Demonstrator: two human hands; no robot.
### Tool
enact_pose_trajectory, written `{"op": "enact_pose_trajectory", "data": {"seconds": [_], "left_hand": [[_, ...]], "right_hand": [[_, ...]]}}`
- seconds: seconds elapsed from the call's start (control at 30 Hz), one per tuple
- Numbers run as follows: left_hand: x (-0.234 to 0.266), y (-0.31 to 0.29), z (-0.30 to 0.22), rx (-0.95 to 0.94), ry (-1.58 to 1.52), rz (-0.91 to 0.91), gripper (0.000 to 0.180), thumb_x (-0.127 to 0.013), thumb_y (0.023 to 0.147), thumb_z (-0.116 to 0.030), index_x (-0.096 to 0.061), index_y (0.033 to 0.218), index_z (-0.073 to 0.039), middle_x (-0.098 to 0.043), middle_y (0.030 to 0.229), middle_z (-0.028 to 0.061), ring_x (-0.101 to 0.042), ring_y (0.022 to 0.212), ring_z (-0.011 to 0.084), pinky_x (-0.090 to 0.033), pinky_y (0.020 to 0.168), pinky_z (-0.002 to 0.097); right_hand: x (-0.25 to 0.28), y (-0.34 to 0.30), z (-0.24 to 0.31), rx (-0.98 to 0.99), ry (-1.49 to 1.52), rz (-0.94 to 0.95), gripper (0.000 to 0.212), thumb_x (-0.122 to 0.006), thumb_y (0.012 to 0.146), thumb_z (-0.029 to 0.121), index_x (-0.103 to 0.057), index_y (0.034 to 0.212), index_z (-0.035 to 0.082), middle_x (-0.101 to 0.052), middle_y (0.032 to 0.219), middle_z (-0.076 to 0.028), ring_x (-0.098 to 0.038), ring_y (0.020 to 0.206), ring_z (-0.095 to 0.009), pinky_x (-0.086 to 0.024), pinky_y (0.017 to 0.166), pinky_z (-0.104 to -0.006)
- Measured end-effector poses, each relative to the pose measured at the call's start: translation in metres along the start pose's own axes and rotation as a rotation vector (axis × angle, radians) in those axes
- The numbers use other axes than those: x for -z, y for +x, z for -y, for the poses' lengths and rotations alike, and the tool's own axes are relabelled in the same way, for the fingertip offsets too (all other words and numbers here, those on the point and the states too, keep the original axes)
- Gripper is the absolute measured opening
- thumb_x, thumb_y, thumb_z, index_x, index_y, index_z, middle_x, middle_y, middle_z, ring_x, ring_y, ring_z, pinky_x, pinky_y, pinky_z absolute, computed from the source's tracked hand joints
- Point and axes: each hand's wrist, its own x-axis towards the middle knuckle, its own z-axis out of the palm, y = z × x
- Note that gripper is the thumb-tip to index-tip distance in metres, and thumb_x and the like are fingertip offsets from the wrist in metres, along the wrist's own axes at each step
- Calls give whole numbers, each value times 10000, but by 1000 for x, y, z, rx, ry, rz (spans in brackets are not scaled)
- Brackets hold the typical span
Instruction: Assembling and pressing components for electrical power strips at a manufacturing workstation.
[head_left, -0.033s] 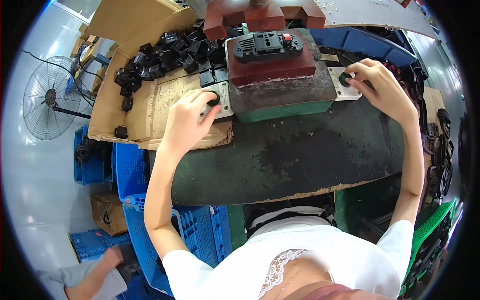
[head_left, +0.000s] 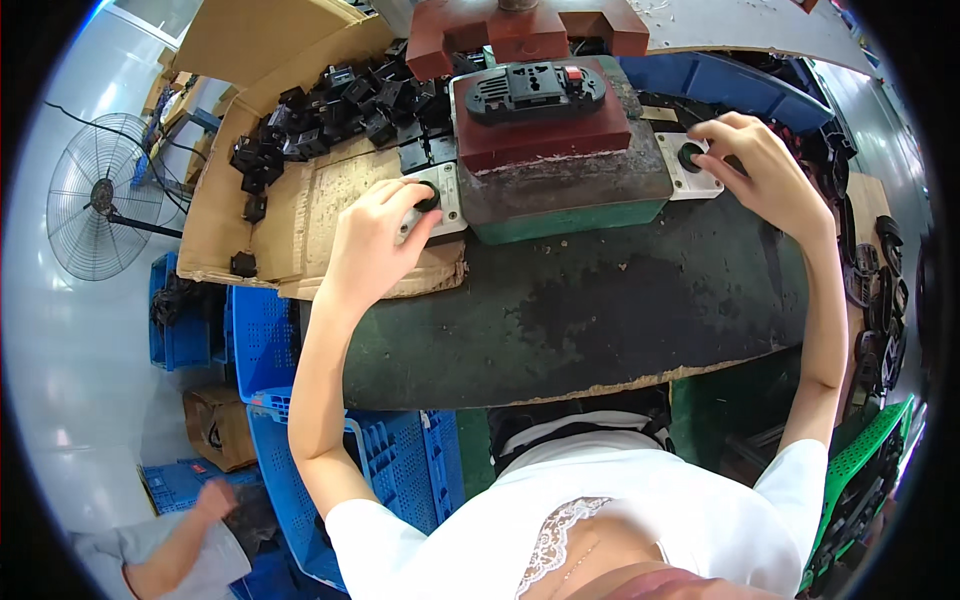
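Observation:
My left hand (head_left: 375, 228) has its thumb and fingers closed round a black round button (head_left: 428, 197) on a pale metal control plate. On the other side of the machine, my right hand (head_left: 762, 172) pinches a matching dark button (head_left: 689, 156) on a second pale plate (head_left: 708, 188). Between them stands a green machine base (head_left: 570, 222) topped by a dark red block (head_left: 540, 147). A long black plastic socket part (head_left: 538, 92) with a small red switch rests on that block. Above and behind it hangs a red-brown notched press head (head_left: 530, 45).
To the left, an open cardboard box (head_left: 290, 190) holds many black plastic parts (head_left: 350, 100). Blue crates (head_left: 385, 460) stand below it, near a floor fan (head_left: 100, 195). A green crate (head_left: 850, 480) and black parts lie right. At lower left another person's arm (head_left: 185, 540) shows.
At lower left, the other person's arm and hand have shifted slightly. My own hands stay at the two buttons, and the socket part and press head look unmoved.

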Motion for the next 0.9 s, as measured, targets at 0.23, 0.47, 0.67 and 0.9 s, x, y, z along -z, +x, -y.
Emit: {"op": "enact_pose_trajectory", "data": {"seconds": [0.23,0.47,0.67,0.9], "left_hand": [[1,0,2,-17,-29,18,154,-678,769,-112,-611,875,-21,-639,880,126,-612,813,310,-487,717,360],[10,6,-1,31,-35,126,159,-669,777,-130,-618,860,-4,-647,880,136,-614,819,313,-482,719,370],[15,11,5,-24,-40,159,166,-661,786,-132,-619,865,9,-644,860,150,-616,791,319,-481,714,368],[20,7,1,134,-140,271,215,-656,822,-127,-606,963,27,-649,955,162,-667,841,278,-520,740,328]], "right_hand": [[-11,8,9,19,-28,-80,299,-614,823,81,-575,1097,-33,-552,763,-149,-548,737,-292,-430,753,-373],[-10,5,4,-3,-20,-24,273,-584,846,75,-573,1099,-28,-585,753,-186,-558,855,-364,-402,929,-411],[-13,10,3,0,-35,-13,254,-557,868,82,-565,1097,-27,-598,746,-196,-557,876,-377,-365,997,-425],[-12,6,7,7,20,-45,249,-539,883,97,-561,1094,-34,-602,757,-188,-571,805,-359,-351,1012,-425]]}}
